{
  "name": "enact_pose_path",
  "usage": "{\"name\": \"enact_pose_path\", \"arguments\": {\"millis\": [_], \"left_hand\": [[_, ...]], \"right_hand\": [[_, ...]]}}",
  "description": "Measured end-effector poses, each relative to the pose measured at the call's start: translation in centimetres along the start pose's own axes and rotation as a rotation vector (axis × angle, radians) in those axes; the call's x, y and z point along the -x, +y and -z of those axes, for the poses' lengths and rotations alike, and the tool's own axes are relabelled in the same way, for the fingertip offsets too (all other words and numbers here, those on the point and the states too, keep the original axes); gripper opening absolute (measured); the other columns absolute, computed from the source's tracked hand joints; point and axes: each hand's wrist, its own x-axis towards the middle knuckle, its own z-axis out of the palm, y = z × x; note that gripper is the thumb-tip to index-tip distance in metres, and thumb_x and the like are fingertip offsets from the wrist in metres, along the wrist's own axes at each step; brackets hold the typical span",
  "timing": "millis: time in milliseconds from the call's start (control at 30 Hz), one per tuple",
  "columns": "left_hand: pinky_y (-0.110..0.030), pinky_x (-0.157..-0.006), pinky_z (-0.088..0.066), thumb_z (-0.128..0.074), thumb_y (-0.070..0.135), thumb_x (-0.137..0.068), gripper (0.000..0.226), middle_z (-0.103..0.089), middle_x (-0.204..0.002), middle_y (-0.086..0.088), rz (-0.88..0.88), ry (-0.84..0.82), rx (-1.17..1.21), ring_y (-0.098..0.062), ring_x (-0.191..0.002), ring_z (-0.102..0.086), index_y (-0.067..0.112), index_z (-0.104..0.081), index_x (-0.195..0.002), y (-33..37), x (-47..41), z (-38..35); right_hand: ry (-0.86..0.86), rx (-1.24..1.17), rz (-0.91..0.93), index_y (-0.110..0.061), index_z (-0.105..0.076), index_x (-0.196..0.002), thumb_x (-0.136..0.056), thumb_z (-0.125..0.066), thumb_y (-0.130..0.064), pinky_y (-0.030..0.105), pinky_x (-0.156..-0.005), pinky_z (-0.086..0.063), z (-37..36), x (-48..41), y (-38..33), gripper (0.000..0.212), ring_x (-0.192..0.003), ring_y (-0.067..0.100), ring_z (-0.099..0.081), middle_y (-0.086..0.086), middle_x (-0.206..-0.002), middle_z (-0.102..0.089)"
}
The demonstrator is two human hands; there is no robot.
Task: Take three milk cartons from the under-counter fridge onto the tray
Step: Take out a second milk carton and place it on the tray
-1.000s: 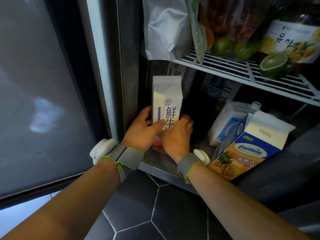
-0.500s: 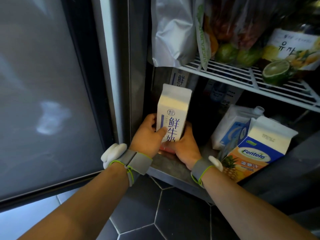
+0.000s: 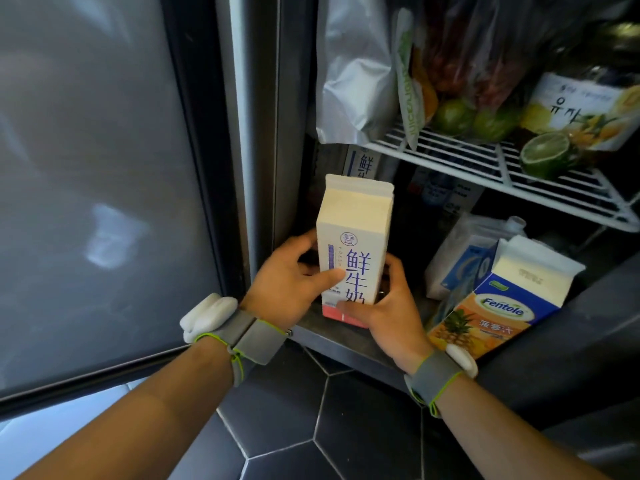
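Both hands grip one milk carton (image 3: 353, 251) at the front left corner of the open fridge (image 3: 263, 133). The left hand (image 3: 294, 289) wraps the carton's left side, thumb laid across the printed front face. The right hand (image 3: 384, 313) closes around the lower right edge and base, thumb along the red bottom band. The carton stands nearly upright, its gabled top leaning slightly away from the camera, base at the fridge floor's front lip; whether the base touches the floor cannot be told.

A second milk carton (image 3: 363, 164) stands directly behind it, deeper in the lower compartment, partly hidden. To the right, a pineapple juice carton (image 3: 502, 299) leans tilted against a blue-and-white carton (image 3: 464, 258).

The white wire shelf (image 3: 519, 174) above carries a silver bag (image 3: 353, 71), bagged fruit (image 3: 460, 98), a cut lime (image 3: 547, 154) and a yellow-labelled pouch (image 3: 581, 105). The glass door (image 3: 97, 168) stands open at the left. Each wrist bears a grey strap with a white module. Dark hexagonal floor tiles (image 3: 346, 427) lie below.
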Motion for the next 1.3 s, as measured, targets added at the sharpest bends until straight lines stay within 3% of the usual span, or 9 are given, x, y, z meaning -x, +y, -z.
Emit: {"name": "enact_pose_path", "arguments": {"millis": [300, 467, 567, 633, 733, 833, 967, 1133, 1300], "left_hand": [[-0.044, -0.090, -0.060, -0.072, 0.007, -0.085, 0.068, -0.067, -0.130, 0.002, 0.030, -0.115, 0.144, -0.024, -0.109, -0.071, 0.028, -0.047, -0.146, 3.4, 3.6, 2.5], [-0.050, -0.096, -0.056, -0.075, 0.009, -0.083, 0.074, -0.064, -0.136, 0.000, 0.082, -0.159, 0.324, -0.025, -0.123, -0.063, 0.038, -0.044, -0.144, 7.0, 7.3, 4.3], [-0.039, -0.091, -0.059, -0.076, 0.013, -0.082, 0.077, -0.064, -0.136, -0.001, 0.104, -0.165, 0.404, -0.024, -0.123, -0.064, 0.036, -0.041, -0.147, 10.7, 9.5, 5.5], [-0.032, -0.089, -0.058, -0.078, 0.014, -0.081, 0.078, -0.066, -0.135, 0.000, 0.121, -0.140, 0.435, -0.021, -0.121, -0.065, 0.034, -0.042, -0.147, 13.8, 11.1, 6.3], [-0.029, -0.088, -0.057, -0.076, 0.012, -0.081, 0.078, -0.066, -0.134, 0.001, 0.159, -0.083, 0.421, -0.019, -0.119, -0.067, 0.031, -0.042, -0.148, 18.8, 13.2, 7.9], [-0.035, -0.091, -0.057, -0.068, 0.008, -0.088, 0.070, -0.065, -0.136, 0.000, 0.187, -0.092, 0.383, -0.021, -0.119, -0.067, 0.029, -0.041, -0.149, 24.7, 15.4, 10.0], [-0.042, -0.092, -0.056, -0.068, 0.018, -0.091, 0.067, -0.064, -0.137, 0.006, 0.203, -0.051, 0.360, -0.021, -0.118, -0.067, 0.040, -0.041, -0.147, 33.7, 18.8, 12.7], [-0.040, -0.091, -0.059, -0.070, 0.024, -0.090, 0.067, -0.063, -0.137, 0.010, 0.222, -0.020, 0.354, -0.018, -0.117, -0.068, 0.043, -0.041, -0.146, 44.1, 21.3, 16.0], [-0.039, -0.086, -0.061, -0.072, 0.028, -0.088, 0.067, -0.064, -0.136, 0.006, 0.206, 0.004, 0.348, -0.018, -0.113, -0.070, 0.045, -0.042, -0.145, 55.1, 22.1, 20.9]], "right_hand": [[-0.130, -0.031, -0.101, -0.038, -0.050, -0.126, -0.068, -0.088, 0.004, 0.020, -0.077, -0.060, 1.0, 5.1, -5.0, 0.082, -0.107, 0.003, -0.071, -0.024, -0.112, -0.074], [-0.238, -0.021, -0.190, -0.039, -0.052, -0.126, -0.068, -0.090, -0.002, 0.020, -0.076, -0.060, 1.9, 8.2, -11.2, 0.079, -0.107, 0.002, -0.071, -0.021, -0.114, -0.074], [-0.276, 0.019, -0.223, -0.041, -0.055, -0.123, -0.066, -0.092, -0.010, 0.013, -0.074, -0.058, 2.4, 10.1, -16.2, 0.075, -0.102, -0.002, -0.071, -0.020, -0.110, -0.075], [-0.305, 0.047, -0.237, -0.036, -0.057, -0.126, -0.064, -0.092, -0.014, 0.017, -0.076, -0.059, 2.9, 11.4, -19.9, 0.075, -0.103, 0.000, -0.071, -0.015, -0.112, -0.076], [-0.292, 0.090, -0.242, -0.020, -0.056, -0.132, -0.064, -0.093, -0.005, 0.039, -0.093, -0.059, 3.2, 12.8, -26.1, 0.079, -0.110, 0.015, -0.071, -0.002, -0.118, -0.076], [-0.334, 0.087, -0.274, -0.016, -0.056, -0.135, -0.067, -0.091, -0.002, 0.049, -0.101, -0.053, 3.5, 14.1, -33.1, 0.077, -0.115, 0.022, -0.069, 0.004, -0.123, -0.074], [-0.391, 0.072, -0.293, -0.011, -0.055, -0.136, -0.070, -0.088, 0.001, 0.043, -0.101, -0.055, 4.6, 17.0, -42.8, 0.075, -0.115, 0.023, -0.068, 0.008, -0.124, -0.072], [-0.443, 0.091, -0.280, -0.010, -0.057, -0.132, -0.073, -0.086, 0.000, 0.017, -0.079, -0.056, 6.1, 19.0, -53.9, 0.066, -0.097, 0.003, -0.073, -0.001, -0.111, -0.076], [-0.471, 0.063, -0.265, -0.015, -0.058, -0.134, -0.076, -0.086, -0.006, 0.028, -0.086, -0.060, 6.3, 19.5, -65.3, 0.065, -0.107, 0.014, -0.073, 0.000, -0.117, -0.076]]}}
